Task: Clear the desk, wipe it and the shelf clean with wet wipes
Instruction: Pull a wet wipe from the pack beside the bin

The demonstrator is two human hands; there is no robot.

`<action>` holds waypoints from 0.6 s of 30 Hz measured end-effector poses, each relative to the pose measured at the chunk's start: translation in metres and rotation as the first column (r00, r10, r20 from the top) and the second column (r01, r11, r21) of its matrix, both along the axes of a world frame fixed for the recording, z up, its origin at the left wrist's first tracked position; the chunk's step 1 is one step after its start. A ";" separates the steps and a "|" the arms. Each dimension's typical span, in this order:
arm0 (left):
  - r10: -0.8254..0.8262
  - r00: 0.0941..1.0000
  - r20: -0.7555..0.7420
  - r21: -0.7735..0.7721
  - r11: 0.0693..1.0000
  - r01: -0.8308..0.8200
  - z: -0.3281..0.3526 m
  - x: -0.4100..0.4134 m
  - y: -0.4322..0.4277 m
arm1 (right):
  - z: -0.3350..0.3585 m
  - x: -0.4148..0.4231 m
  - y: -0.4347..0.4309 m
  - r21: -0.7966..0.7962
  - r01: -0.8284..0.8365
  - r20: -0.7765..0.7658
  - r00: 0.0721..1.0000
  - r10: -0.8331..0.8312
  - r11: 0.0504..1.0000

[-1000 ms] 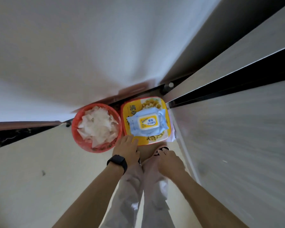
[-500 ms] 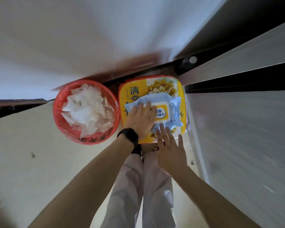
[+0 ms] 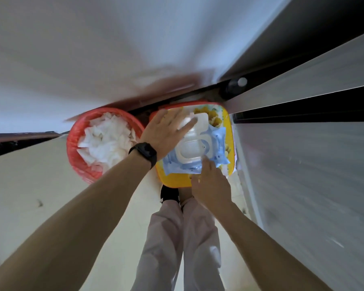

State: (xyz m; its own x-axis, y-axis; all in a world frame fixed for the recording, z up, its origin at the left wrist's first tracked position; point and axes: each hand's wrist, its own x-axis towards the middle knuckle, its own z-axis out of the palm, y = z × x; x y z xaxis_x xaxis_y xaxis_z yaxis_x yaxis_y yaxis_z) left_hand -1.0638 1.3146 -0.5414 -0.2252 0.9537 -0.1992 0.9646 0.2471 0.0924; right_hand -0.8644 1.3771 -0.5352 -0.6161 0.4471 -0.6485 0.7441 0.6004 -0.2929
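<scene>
Pale, soft trousers (image 3: 177, 238) and a black shoe (image 3: 169, 193) stand on a smooth cream floor (image 3: 29, 196). Past them the right grip (image 3: 211, 183) reaches forward, palm down, forefinger laid on the near edge of the wet wipes pack (image 3: 218, 143). Whether it pinches the edge or only presses it I cannot tell. The pack is crinkled pale-blue film with a rounded white plastic hatch. It lies on a glossy yellow box (image 3: 174, 179) with rounded corners. The left grip (image 3: 163, 134), with a black watch (image 3: 145, 152) at the wrist, is released. Its fingers are straight, spread and blurred over the raised hatch flap (image 3: 201, 122). Left of the box, just beside it, is a round red basket (image 3: 76, 148) heaped with crumpled white sheets (image 3: 105, 141).
</scene>
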 end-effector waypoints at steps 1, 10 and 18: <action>-0.083 0.997 -0.002 -0.052 0.995 0.083 -0.004 0.004 -0.008 | 0.000 -0.007 0.003 -0.054 0.119 0.000 0.993 -0.119 0.991; 0.385 0.812 0.438 -0.294 0.915 -0.275 -0.016 0.043 -0.037 | -0.014 -0.054 0.002 -0.292 0.832 0.067 0.509 -0.858 0.471; 0.447 0.703 0.553 -0.289 0.894 -0.341 -0.017 0.044 -0.034 | -0.023 -0.041 0.011 -0.033 0.735 -0.146 0.667 -0.730 0.678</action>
State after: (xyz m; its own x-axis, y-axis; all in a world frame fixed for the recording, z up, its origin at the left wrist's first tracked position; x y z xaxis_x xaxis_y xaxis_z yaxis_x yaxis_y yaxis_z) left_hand -1.0199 1.2807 -0.5579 -0.3596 0.7494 -0.5560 0.5358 0.6537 0.5345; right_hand -0.9057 1.3877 -0.5578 -0.1625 0.8083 -0.5659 0.9016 -0.1114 -0.4180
